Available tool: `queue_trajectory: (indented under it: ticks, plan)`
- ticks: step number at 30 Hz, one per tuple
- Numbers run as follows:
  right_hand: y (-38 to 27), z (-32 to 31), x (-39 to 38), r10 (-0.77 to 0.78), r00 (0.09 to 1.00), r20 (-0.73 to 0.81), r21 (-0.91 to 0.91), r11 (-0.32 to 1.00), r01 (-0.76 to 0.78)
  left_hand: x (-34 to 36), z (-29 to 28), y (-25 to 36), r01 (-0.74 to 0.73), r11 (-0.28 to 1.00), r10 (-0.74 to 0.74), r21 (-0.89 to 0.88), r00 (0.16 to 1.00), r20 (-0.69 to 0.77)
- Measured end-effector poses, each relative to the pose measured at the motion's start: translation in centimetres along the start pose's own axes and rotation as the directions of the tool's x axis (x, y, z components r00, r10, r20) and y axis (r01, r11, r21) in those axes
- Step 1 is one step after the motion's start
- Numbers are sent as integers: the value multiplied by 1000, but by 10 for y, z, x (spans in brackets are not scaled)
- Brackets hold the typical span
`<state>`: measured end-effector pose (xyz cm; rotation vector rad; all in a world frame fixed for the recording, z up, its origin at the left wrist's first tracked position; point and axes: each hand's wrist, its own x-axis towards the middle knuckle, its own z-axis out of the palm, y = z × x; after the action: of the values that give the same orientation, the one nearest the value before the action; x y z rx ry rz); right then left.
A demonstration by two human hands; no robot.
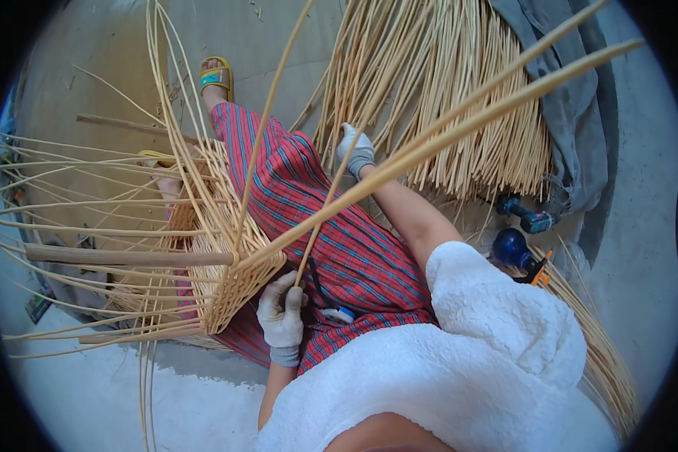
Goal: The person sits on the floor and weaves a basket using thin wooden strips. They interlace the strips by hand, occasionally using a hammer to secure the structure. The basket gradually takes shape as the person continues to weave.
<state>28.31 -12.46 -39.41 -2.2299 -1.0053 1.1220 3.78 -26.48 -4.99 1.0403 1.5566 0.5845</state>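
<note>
A woven wicker basket leans at my left against my legs, with many loose rods fanning out from its rim. A wooden stake is set in its corner. My left hand, in a whitish work glove, pinches the lower end of a thin wicker rod beside the basket. Farther up, my gloved right hand is closed around the same rod. Two thick pale rods slant from the basket corner across the view to the upper right, passing in front of my right forearm.
A big bundle of wicker rods lies at the far right beside a grey cloth. Nearer are a cordless drill and a dark blue spray bottle. More rods lie at my right side. A small white-and-blue object rests at my lap.
</note>
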Motion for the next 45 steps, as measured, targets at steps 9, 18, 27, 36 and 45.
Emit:
queue_trajectory:
  ticks: [9,18,27,36,45]
  plan:
    - [-17,-15,21,156,984,-81,-317,932,-174,6,4,-7,29,998,-27,-62,999,35]
    - [36,-60,-37,190,978,-91,850,526,-23,-2,5,-1,5,991,4,-134,998,67]
    - [-125,-254,-233,-314,874,371,925,39,-378,-20,-5,17,-346,938,339,9,925,171]
    - [-186,-153,-361,-352,790,503,696,706,-129,-68,-52,58,-501,831,427,243,854,297]
    - [-185,-160,-342,-259,790,556,624,758,-190,-107,-78,38,-606,600,555,521,785,274]
